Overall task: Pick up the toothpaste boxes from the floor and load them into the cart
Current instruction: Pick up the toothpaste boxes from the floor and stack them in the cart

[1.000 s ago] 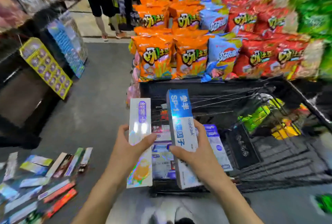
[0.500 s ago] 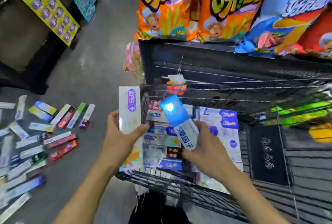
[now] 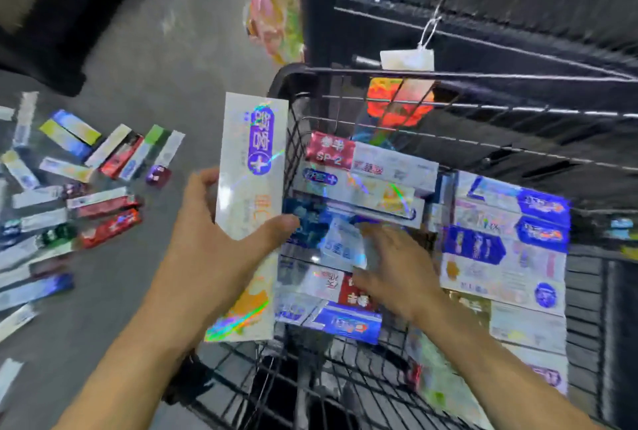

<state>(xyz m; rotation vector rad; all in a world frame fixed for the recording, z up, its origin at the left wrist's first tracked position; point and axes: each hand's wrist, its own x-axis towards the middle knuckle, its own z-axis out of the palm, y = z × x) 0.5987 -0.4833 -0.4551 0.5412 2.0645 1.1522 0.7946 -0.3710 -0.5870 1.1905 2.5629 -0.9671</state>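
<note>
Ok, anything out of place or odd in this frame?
Yes: many toothpaste boxes lie scattered at mixed angles on the floor, left of the cart. Boxes inside the cart are stacked neatly. Nothing looks visibly damaged, though motion blur hides detail.

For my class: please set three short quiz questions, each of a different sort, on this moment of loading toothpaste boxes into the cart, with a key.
1. True or false: the white box with the purple label already lies inside the cart.
2. Multiple choice: the right hand is A) on the floor, B) down inside the cart over a blue and white box, C) on the hanging tag.
3. Fill in: the boxes on the floor lie to the cart's ____ in this view.

Key: 1 false, the left hand holds it upright outside the cart's left wall; 2 B; 3 left.
</note>
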